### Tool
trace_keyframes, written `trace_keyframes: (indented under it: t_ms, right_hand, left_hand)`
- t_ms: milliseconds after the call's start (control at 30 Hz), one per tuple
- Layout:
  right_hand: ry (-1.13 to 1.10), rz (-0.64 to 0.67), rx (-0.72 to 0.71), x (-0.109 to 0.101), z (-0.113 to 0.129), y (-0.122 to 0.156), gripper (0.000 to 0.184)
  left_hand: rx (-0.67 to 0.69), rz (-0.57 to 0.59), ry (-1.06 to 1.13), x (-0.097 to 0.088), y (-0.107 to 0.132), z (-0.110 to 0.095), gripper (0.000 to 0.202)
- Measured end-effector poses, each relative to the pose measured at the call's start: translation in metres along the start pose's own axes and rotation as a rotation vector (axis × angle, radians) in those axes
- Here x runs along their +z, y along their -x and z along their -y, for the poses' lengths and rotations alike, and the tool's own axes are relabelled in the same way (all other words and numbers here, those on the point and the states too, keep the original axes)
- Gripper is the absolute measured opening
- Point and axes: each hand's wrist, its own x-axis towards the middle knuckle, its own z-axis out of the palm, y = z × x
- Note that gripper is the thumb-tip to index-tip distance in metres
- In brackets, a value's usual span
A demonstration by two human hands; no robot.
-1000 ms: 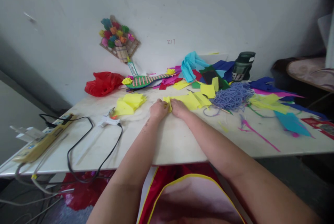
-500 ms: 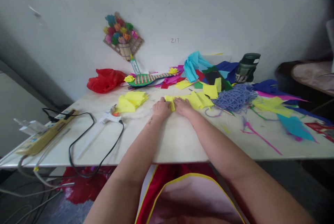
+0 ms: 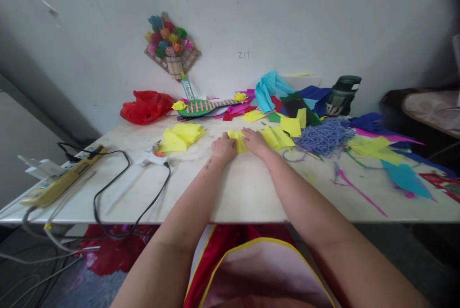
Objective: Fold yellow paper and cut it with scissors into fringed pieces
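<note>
Both my hands rest on a small yellow paper piece (image 3: 237,139) lying on the white table (image 3: 233,188). My left hand (image 3: 223,146) is curled, its fingers pressed onto the paper's left end. My right hand (image 3: 254,139) lies on the paper's right side, fingers together and pressing it down. More yellow paper squares (image 3: 276,136) lie just right of my right hand. A stack of folded yellow pieces (image 3: 180,136) sits left of my left hand.
A glue gun (image 3: 149,158) with black cord and a power strip (image 3: 59,181) lie at left. At the back are a red bag (image 3: 145,105), coloured paper scraps (image 3: 283,97), a dark bottle (image 3: 341,95), purple yarn (image 3: 323,135) and a paper flower craft (image 3: 170,49) on the wall.
My hands stayed on the yellow paper. My right hand slid slightly farther over it. The camera view shifted a little to the left.
</note>
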Motion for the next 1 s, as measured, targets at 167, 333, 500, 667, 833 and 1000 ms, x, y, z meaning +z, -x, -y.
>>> trace_keyframes:
  t_ms: [167, 333, 500, 667, 833, 1000]
  right_hand:
    - [0.107, 0.108, -0.099, 0.006, 0.011, 0.005, 0.044]
    - [0.171, 0.238, -0.067, 0.009, 0.013, 0.009, 0.047]
    - [0.178, 0.272, -0.058, 0.006, 0.013, 0.009, 0.048]
    - [0.177, 0.287, -0.052, 0.007, 0.013, 0.009, 0.048]
    - [0.156, 0.27, -0.049, 0.008, 0.012, 0.01, 0.049]
    - [0.143, 0.231, -0.062, 0.011, 0.011, 0.01, 0.049]
  left_hand:
    - [0.006, -0.006, -0.005, 0.0, -0.001, 0.0, 0.037]
    - [0.005, -0.014, 0.004, 0.003, -0.001, 0.001, 0.036]
    - [-0.096, -0.121, 0.025, 0.006, -0.001, 0.003, 0.042]
    - [-0.252, -0.165, 0.041, 0.009, -0.003, 0.007, 0.049]
    - [-0.284, -0.147, 0.12, 0.009, -0.007, 0.009, 0.037]
    - [-0.275, -0.165, 0.186, 0.007, -0.007, 0.009, 0.019]
